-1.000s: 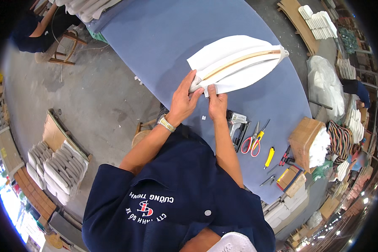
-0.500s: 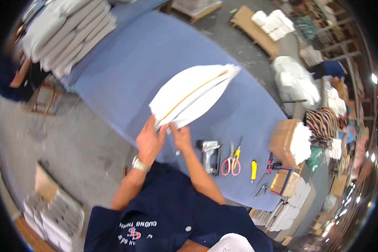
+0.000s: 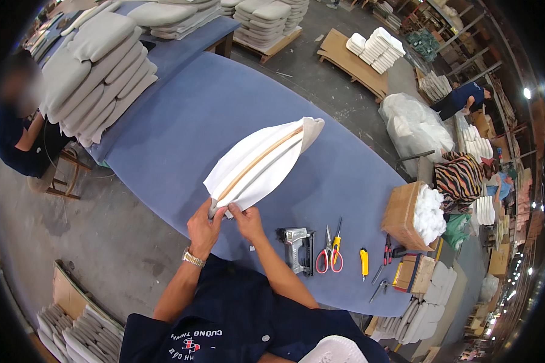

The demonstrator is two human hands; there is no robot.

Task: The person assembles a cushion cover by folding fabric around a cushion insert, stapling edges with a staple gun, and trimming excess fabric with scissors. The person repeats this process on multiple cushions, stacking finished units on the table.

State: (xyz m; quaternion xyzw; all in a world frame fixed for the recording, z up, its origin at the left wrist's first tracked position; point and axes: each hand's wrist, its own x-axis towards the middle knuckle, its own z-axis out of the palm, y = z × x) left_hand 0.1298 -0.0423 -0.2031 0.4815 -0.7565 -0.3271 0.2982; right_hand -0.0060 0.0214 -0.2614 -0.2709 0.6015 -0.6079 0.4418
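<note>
Over the blue table (image 3: pixel 181 103) I hold a seat cushion (image 3: pixel 263 178) edge-on, tilted away from me. It shows white cloth, a tan wooden strip along its middle and a grey fabric edge beside that. At its near tip, my left hand (image 3: pixel 204 231) is closed on the grey edge, thumb on top. Close beside it, my right hand (image 3: pixel 248 222) pinches the white cloth; its fingertips are partly hidden under the cushion. A silver-and-black staple gun (image 3: pixel 297 247) lies to the right of my right forearm. Red-handled scissors (image 3: pixel 328 259) and a yellow-handled screwdriver (image 3: pixel 337 241) lie beside it.
Further right are a yellow utility knife (image 3: pixel 364 264), a red-and-black screwdriver (image 3: pixel 387 251) and a carton (image 3: pixel 399 215) of white stuffing. Grey cushions (image 3: pixel 106 72) are stacked at the far left, near a seated person (image 3: pixel 18 136). Another person (image 3: pixel 466 97) is at the far right.
The cushion has come down and slightly left in the picture, its far tip lower, and more of its grey edge shows. Both hands keep their grip. The whole view has shifted a little.
</note>
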